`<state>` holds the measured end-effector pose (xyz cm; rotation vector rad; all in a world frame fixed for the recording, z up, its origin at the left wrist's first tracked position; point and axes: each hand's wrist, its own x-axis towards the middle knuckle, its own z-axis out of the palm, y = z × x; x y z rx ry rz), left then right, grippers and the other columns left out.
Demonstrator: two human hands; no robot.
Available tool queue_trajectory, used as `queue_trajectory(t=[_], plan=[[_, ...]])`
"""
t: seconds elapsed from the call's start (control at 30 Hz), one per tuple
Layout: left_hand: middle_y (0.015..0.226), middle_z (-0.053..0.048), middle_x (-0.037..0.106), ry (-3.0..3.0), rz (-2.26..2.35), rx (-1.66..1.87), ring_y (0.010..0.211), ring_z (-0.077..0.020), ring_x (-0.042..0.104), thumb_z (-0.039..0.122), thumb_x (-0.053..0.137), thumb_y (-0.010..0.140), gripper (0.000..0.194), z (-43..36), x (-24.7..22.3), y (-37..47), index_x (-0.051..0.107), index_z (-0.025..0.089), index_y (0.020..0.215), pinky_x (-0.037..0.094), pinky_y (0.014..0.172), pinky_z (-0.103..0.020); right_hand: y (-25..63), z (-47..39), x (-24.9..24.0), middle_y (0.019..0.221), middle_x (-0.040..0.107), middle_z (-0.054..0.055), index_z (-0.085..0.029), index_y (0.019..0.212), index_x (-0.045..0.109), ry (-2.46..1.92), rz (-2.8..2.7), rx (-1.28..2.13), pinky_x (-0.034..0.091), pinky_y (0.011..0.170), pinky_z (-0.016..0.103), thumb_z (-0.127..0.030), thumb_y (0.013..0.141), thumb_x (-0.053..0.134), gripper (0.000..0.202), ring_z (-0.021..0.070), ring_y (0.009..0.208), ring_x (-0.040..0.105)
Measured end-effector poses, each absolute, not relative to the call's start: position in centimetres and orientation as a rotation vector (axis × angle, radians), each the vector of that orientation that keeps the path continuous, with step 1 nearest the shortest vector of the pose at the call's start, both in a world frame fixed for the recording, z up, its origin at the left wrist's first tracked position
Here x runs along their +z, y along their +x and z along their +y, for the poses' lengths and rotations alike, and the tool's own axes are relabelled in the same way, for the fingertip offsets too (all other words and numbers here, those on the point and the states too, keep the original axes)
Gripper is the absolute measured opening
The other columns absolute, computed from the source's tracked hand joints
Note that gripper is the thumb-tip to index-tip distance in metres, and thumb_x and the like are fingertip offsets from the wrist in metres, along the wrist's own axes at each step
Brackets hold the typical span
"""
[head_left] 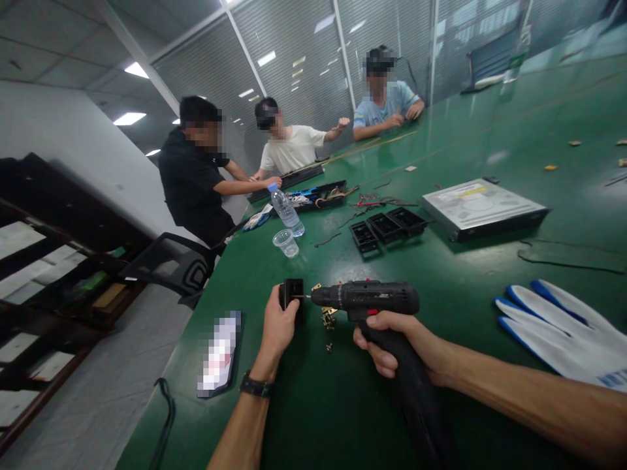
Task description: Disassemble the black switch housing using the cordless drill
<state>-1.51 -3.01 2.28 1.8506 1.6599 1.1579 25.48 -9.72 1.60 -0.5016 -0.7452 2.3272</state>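
In the head view, our left hand (pixel 278 326) has its grip closed around a small black part (pixel 294 286), which stands just above or on the tabletop (pixel 313 418); we cannot tell which. The thumb presses the near face and the other fingers are mostly hidden behind. Our right hand (pixel 424 341) has its grip wrapped round the handle of a drill (pixel 385 297), index finger at the red trigger; whether it is squeezed, we cannot tell. The drill lies at three o'clock from the part, its bit (pixel 302 297) pointing left at the part, close to our left thumb.

As we judge it, we are working the drill at the part. The next move calls for a firm hold on the part, the bit kept square, and our thumb clear of its tip.

From the part, brass pieces (pixel 327 318) lie at four o'clock, black frames (pixel 386 225) at two, a disc drive (pixel 484 202) farther out at two, a glove (pixel 563 333) at three beyond the drill, and a phone (pixel 220 356) at eight.
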Motion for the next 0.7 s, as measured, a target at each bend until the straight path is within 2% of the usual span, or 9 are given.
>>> queue_trajectory(t=[0.13,0.37,0.7], plan=[[0.093,-0.001,0.062,1.824,1.668,1.172,0.085,-0.0180,0.055,0.024,0.056,0.081,0.025,-3.08,2.37,-1.41,0.058,0.018,0.106,0.042,0.080,-0.029,25.40,-9.74,1.54,0.048,0.048,-0.001,-0.009,0.082,0.066,-0.513,-0.730,2.331,0.037,0.051,0.023,-0.039,0.089,0.047,0.036,0.0106,0.045,0.045],[0.096,-0.002,0.063,1.801,1.677,1.140,0.086,-0.0191,0.056,0.024,0.057,0.081,0.030,-3.16,2.74,-1.34,0.059,0.018,0.110,0.042,0.080,-0.030,25.42,-9.79,1.51,0.048,0.049,-0.001,-0.009,0.086,0.067,-0.512,-0.744,2.329,0.037,0.050,0.023,-0.040,0.087,0.048,0.037,0.0113,0.045,0.046],[0.090,0.000,0.062,1.798,1.679,1.161,0.082,-0.0183,0.056,0.024,0.057,0.080,0.026,-3.06,2.56,-1.35,0.059,0.018,0.105,0.042,0.078,-0.029,25.32,-9.73,1.54,0.049,0.049,-0.001,-0.009,0.086,0.066,-0.518,-0.750,2.324,0.037,0.051,0.023,-0.042,0.087,0.048,0.038,0.0111,0.045,0.046]])
